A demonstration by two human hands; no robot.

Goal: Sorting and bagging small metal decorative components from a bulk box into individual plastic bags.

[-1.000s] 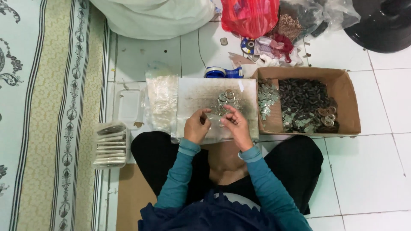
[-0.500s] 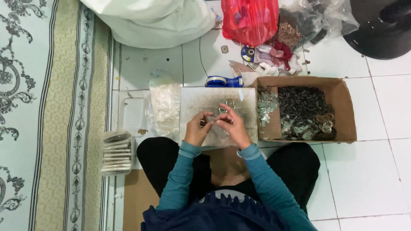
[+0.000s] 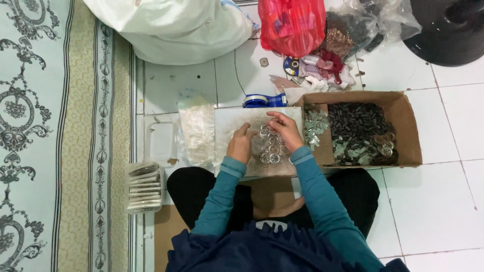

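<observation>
We pinch small metal rings with our left hand and right hand, both closed on them, in the middle of the grey board. We think a loose pinch could let rings roll over the board's near edge.

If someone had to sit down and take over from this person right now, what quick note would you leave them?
Left hand: resting on the flat work board, fingers curled beside the small metal rings; whether its grip holds one cannot be told.
Right hand: over the same ring cluster, fingertips down on it.
Things: rings lie grouped on the board in front of the lap. The cardboard box to the right holds dark and silvery small parts. Clear plastic bags lie left of the board, a stack of filled packets further left.
Done: some packets are stacked.
Left: many parts remain in the box.
</observation>
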